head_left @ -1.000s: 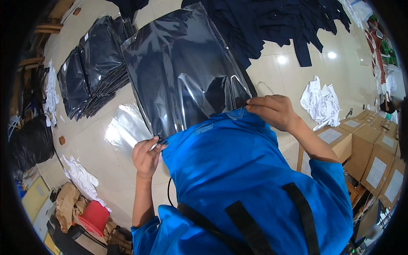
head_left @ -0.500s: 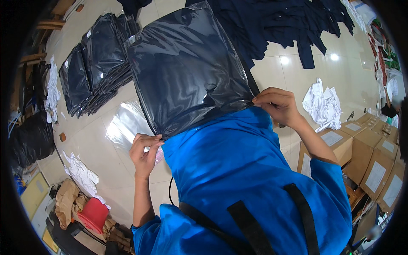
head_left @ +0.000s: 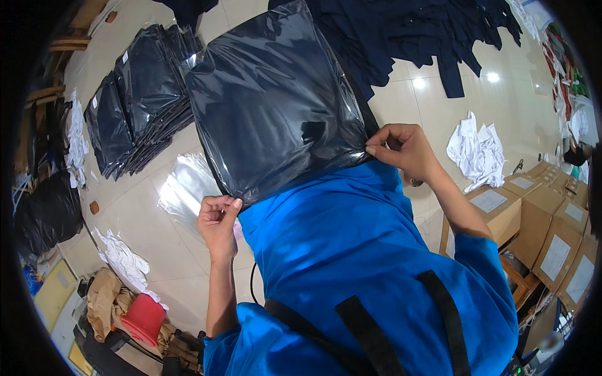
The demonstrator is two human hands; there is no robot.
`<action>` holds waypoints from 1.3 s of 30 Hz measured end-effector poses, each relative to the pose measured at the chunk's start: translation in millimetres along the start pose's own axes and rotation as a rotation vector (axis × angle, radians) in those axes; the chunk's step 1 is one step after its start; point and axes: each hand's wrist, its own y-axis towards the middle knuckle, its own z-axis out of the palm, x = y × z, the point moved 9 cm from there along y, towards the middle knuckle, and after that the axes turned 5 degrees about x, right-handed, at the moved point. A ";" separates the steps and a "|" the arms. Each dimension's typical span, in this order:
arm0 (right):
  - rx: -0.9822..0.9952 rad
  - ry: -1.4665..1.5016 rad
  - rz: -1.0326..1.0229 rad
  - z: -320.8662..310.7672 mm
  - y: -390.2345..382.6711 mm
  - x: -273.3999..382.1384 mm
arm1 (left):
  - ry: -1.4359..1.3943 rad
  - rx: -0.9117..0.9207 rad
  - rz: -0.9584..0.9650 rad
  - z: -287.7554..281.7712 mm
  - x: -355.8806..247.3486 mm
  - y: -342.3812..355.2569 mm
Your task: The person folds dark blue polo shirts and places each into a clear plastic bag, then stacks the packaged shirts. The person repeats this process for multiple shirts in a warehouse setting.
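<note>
At the far left, a black plastic bundle [head_left: 47, 207] sits near the edge of the view, with white cloth [head_left: 76, 138] just above it to the right. Lower down, crumpled brown material [head_left: 101, 294] lies beside a red container [head_left: 143, 318], and another white cloth [head_left: 122, 257] is spread on the pale tiled floor [head_left: 429, 116] above them. Farther up, a stack of dark, shiny packages [head_left: 150, 81] lies in two overlapping piles. Between this stack and the left hand [head_left: 232, 210] are clear plastic sleeves [head_left: 185, 185], flat on the floor.

The left hand pinches the near left corner of a large dark package [head_left: 269, 100] between thumb and fingers. The package, in glossy, wrinkled film, is stretched between both hands in front of the person, its near edge against the blue shirt [head_left: 351, 250], which has black straps [head_left: 370, 335] across it. The right hand [head_left: 369, 145] grips the near right corner between thumb and forefinger.

Beyond the package, toward the upper right, dark garments [head_left: 407, 31] are heaped on the floor. Farther right lies a crumpled white pile [head_left: 475, 150], and below it stand cardboard boxes [head_left: 533, 203] with white labels.
</note>
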 end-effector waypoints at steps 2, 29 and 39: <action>-0.064 -0.027 0.021 -4.8 4.2 -3.3 | -0.062 -0.010 0.000 0.5 7.1 3.2; 0.349 0.664 0.055 63.8 61.2 114.2 | 0.956 0.195 0.620 175.6 -147.6 14.0; 0.139 0.545 -0.142 31.5 88.4 94.0 | 0.007 -0.292 0.131 -55.5 -164.0 57.8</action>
